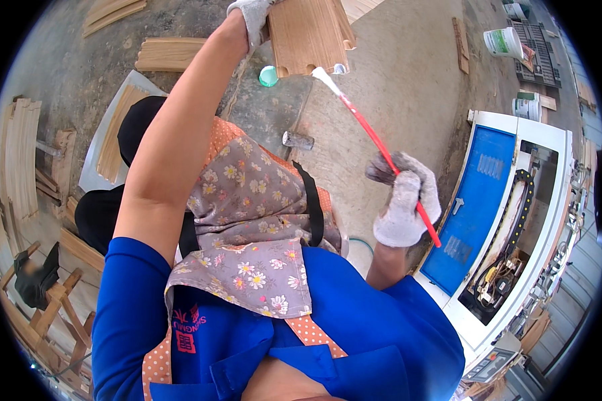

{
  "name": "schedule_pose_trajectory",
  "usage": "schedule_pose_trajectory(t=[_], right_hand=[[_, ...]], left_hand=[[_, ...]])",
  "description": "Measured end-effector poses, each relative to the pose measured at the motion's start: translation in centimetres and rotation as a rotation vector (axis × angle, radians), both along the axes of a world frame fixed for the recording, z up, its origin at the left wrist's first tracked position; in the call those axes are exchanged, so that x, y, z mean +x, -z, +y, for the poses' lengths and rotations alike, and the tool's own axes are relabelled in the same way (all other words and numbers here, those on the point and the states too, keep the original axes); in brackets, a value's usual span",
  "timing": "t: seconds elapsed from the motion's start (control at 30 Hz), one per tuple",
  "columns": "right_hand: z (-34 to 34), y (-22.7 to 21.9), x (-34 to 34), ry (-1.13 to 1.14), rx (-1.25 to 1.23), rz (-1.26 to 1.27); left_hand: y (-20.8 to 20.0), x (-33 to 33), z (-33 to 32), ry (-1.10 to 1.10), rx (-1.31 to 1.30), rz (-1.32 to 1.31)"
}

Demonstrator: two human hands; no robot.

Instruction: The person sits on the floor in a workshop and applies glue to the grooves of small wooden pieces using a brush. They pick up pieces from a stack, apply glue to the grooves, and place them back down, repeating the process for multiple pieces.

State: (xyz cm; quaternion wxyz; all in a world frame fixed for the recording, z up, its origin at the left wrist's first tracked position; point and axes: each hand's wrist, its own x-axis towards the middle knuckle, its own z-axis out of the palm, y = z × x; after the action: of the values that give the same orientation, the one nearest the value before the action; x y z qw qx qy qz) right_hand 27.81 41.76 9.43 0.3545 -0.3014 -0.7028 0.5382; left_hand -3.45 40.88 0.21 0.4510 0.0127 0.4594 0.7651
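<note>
My left hand, in a whitish work glove, grips the left side of a wooden board at the top of the view; some of its fingers are hidden. Round notches run along the board's near end, and white paste fills one at the right. My right hand, in a grey-white glove, is closed round a thin red-handled brush. The brush's white-coated tip is at the board's near end, by a middle notch. Below the board's left corner is a small green tub.
A short greyish cylinder lies on the concrete floor before my apron. Wooden boards and stacked strips lie to the left. At the right stands a white machine cabinet with a blue door; white buckets are beyond it.
</note>
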Motion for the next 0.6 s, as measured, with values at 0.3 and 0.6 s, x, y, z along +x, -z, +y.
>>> schedule_pose_trajectory(t=[0.3, 0.6], right_hand=[[-0.6, 1.8, -1.0, -0.041, 0.076, -0.115], [-0.9, 1.2, -1.2, -0.273, 0.567, -0.257]], left_hand=[[-0.5, 0.2, 0.2, -0.01, -0.053, -0.047], [0.0, 0.0, 0.1, -0.007, -0.038, -0.017]])
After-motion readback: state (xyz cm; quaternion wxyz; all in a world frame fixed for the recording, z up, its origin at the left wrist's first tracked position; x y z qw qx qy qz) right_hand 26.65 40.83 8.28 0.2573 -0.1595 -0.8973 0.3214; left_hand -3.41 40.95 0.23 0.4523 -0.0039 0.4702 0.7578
